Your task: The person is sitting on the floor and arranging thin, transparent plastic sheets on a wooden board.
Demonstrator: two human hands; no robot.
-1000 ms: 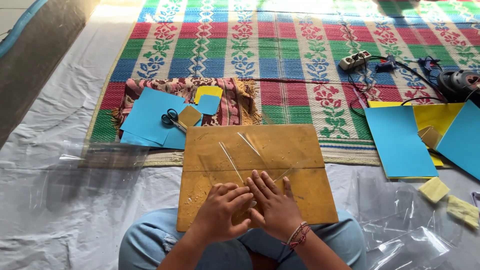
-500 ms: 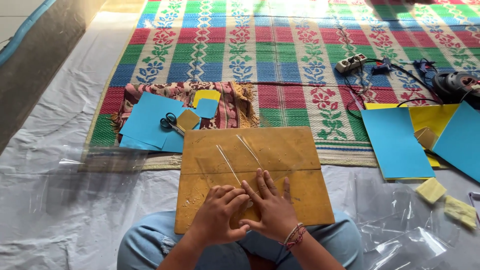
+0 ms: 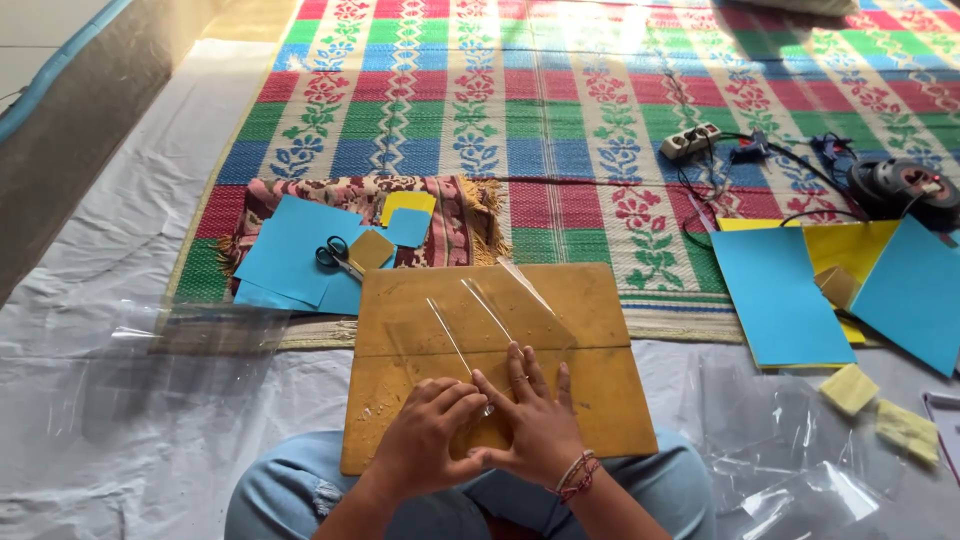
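Observation:
A wooden board (image 3: 590,300) rests on my lap. On it lies a clear plastic sheet (image 3: 480,310), folded so its creases catch the light. My left hand (image 3: 425,440) and my right hand (image 3: 535,415) press side by side on the near edge of the sheet, fingers spread flat. My right wrist wears thread bracelets (image 3: 573,472). Neither hand grips the sheet; both lie on top of it.
Blue paper sheets (image 3: 290,255) with scissors (image 3: 335,257) lie on a small rug at left. More blue and yellow paper (image 3: 780,295) lies at right, near a power strip (image 3: 690,140), cables and tape rolls (image 3: 900,185). Clear plastic (image 3: 800,470) covers the floor around me.
My hands have shifted slightly on the plastic sheet, still pressing it on the board. The view has tilted a little.

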